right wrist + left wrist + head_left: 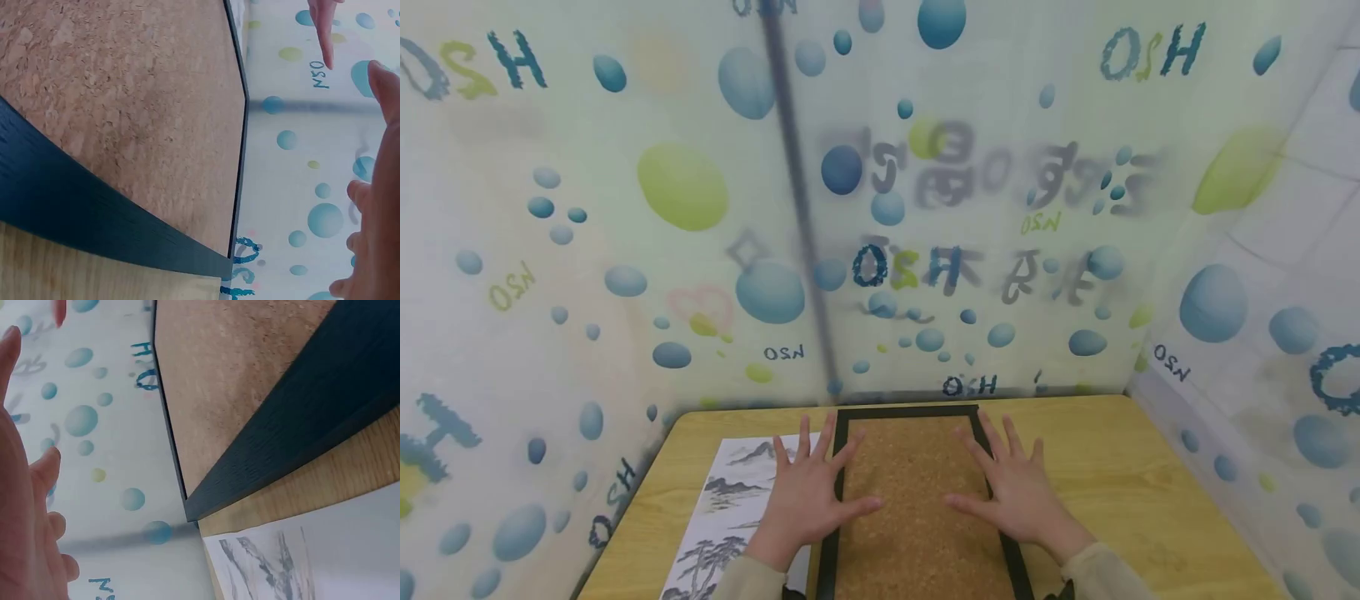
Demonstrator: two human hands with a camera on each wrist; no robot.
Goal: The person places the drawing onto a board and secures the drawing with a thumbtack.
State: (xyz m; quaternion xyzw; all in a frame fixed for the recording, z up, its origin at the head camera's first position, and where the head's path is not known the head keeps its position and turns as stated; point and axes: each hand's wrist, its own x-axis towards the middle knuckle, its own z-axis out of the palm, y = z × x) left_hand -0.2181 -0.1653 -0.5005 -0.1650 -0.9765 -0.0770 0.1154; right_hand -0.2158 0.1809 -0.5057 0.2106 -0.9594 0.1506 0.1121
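Okay, I see left hand [805,504] and right hand [1021,496] apart, fingers spread, thumbs pointing inward. Both raised over cork board [917,517]: left at its left edge, right at its right edge; wrist views show hands clear of surface. Board lies on wooden table [1120,475], black frame [910,411] around it. Ink-landscape sheet [722,500] just beside board, left side, partly hidden under left hand. Bubble-and-H2O-printed curtain [970,350] behind table.

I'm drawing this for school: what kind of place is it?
Maybe a curtained-off work nook: pale bubble-printed sheets on three sides, a yellowish wooden table, and a black-framed rectangular brown cork board.
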